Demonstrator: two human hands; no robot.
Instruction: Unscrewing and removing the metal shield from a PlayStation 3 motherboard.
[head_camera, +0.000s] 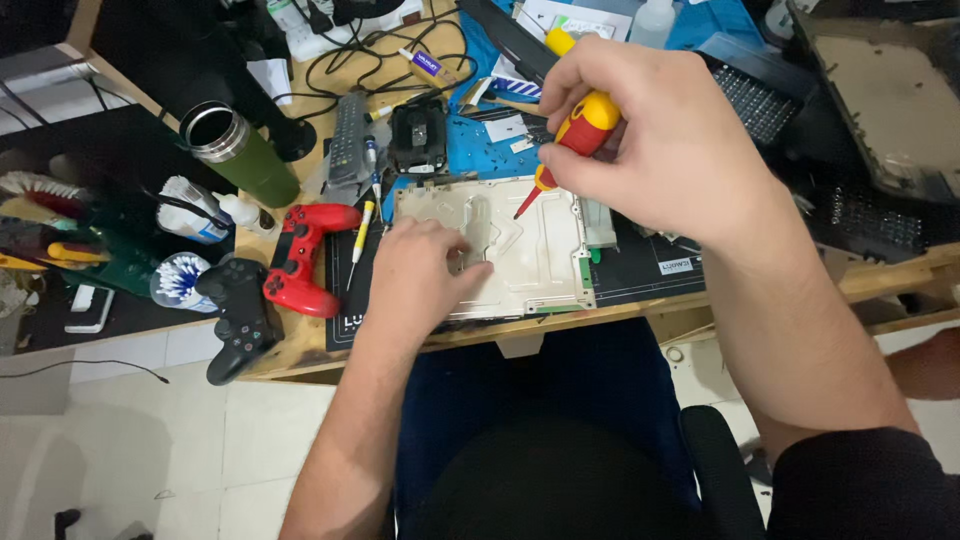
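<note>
On the wooden desk we see a red game controller lying just beside a black game controller, which hangs over the desk's edge. Behind them stands a tall green metal cup with a shiny rim. Near it we see a tub of white cotton swabs and a small white squeeze bottle. A grey remote control lies further back, next to tangled black cables.
</note>
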